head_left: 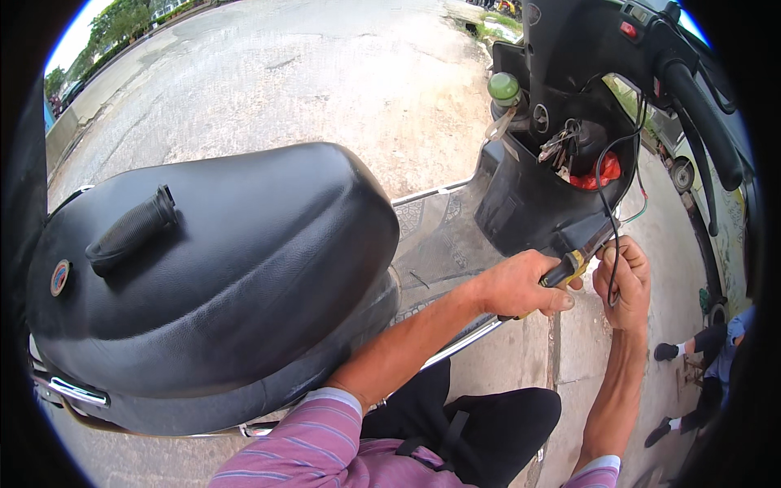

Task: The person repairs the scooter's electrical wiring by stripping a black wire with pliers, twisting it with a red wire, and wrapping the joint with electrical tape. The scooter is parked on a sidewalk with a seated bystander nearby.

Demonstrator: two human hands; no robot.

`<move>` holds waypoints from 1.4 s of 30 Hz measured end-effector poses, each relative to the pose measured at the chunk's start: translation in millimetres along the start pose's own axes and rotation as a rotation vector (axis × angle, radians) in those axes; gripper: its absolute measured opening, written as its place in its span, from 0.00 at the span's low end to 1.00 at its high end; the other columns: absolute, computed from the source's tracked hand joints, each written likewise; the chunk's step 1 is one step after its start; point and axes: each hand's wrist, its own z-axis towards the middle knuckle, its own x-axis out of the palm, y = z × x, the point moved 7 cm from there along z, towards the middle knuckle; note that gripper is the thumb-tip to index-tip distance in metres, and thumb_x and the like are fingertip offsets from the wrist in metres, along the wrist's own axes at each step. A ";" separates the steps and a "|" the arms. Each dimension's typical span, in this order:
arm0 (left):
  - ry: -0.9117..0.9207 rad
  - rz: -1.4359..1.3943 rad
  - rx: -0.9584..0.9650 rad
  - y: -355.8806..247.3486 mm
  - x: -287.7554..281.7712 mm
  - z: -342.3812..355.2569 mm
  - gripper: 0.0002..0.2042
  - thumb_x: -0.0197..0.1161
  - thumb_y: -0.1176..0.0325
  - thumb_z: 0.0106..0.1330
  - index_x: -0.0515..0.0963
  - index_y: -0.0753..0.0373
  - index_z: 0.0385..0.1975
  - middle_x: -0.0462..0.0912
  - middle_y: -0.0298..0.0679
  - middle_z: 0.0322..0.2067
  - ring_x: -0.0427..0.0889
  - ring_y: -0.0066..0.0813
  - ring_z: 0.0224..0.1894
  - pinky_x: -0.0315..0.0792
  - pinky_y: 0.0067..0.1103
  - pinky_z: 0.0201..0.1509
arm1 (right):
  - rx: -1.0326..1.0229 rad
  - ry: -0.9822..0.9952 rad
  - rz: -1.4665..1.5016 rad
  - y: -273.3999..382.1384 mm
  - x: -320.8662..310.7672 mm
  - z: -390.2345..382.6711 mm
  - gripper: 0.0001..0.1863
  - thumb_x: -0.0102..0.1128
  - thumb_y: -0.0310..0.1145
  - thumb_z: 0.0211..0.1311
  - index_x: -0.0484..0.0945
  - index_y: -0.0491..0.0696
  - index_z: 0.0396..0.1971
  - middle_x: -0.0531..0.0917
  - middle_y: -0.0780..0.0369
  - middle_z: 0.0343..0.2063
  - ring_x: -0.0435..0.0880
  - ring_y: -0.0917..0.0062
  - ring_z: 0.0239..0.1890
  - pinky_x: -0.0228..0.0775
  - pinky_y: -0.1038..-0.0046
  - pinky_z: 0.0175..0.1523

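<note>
My left hand (525,285) is wrapped round pliers (574,264) with black and yellow handles, their jaws pointing up and right. Close to the jaws, my right hand (626,285) is closed in a pinch on a thin black cable (603,183). That cable hangs down from the handlebar of a scooter and loops in front of the fingers. What lies between the jaws is too small to make out. A thin green wire (639,213) with a reddish spot runs just above the right hand.
A loose black rubber handlebar grip (133,229) lies on the scooter's black seat (268,244). The front compartment (521,195) holds keys, a red plastic bag (596,172) and a green-lidded bottle (504,91). A brake lever (700,150) hangs at upper right. Another person (716,366) sits far right.
</note>
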 end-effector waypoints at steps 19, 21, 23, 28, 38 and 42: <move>0.099 -0.403 0.061 0.9 3.6 1.5 0.14 0.67 0.66 0.66 0.81 0.73 0.40 0.86 0.49 0.40 0.84 0.38 0.49 0.80 0.27 0.47 | 0.075 0.084 0.144 -2.2 7.8 2.2 0.12 0.57 0.33 0.69 0.77 0.37 0.38 0.69 0.70 0.12 0.62 0.89 0.10 0.58 0.82 0.19; 0.089 -0.379 0.046 2.0 3.0 0.6 0.21 0.69 0.64 0.65 0.78 0.74 0.51 0.86 0.42 0.42 0.84 0.25 0.42 0.79 0.23 0.47 | 0.100 0.064 0.157 -2.4 8.8 0.5 0.12 0.57 0.33 0.70 0.78 0.37 0.38 0.69 0.71 0.13 0.62 0.90 0.12 0.56 0.82 0.20; -0.012 -0.143 -0.007 -4.8 0.2 0.7 0.20 0.69 0.65 0.65 0.78 0.72 0.51 0.87 0.40 0.39 0.83 0.23 0.40 0.77 0.23 0.46 | 0.107 0.058 0.082 4.4 9.7 -0.8 0.12 0.57 0.34 0.70 0.78 0.37 0.39 0.69 0.71 0.13 0.63 0.91 0.13 0.55 0.82 0.20; -0.147 0.137 0.036 -5.0 -4.6 2.0 0.19 0.69 0.65 0.64 0.79 0.68 0.51 0.87 0.38 0.35 0.83 0.21 0.37 0.76 0.22 0.45 | 0.151 0.033 -0.176 16.0 8.2 -5.7 0.13 0.56 0.33 0.70 0.79 0.37 0.40 0.72 0.70 0.15 0.64 0.91 0.15 0.55 0.83 0.22; -0.024 -0.271 0.043 5.0 4.5 1.6 0.17 0.67 0.64 0.66 0.80 0.71 0.47 0.85 0.45 0.46 0.84 0.28 0.45 0.78 0.23 0.49 | 0.143 0.131 0.039 14.6 6.8 -12.8 0.14 0.53 0.30 0.68 0.78 0.36 0.47 0.72 0.71 0.15 0.63 0.91 0.14 0.53 0.83 0.20; -0.056 -0.288 0.020 7.6 -3.5 1.6 0.18 0.67 0.64 0.67 0.80 0.74 0.47 0.82 0.47 0.52 0.83 0.27 0.46 0.78 0.23 0.50 | 0.135 0.087 0.015 17.3 8.3 -16.9 0.19 0.53 0.29 0.68 0.75 0.34 0.54 0.71 0.72 0.15 0.62 0.92 0.13 0.52 0.83 0.20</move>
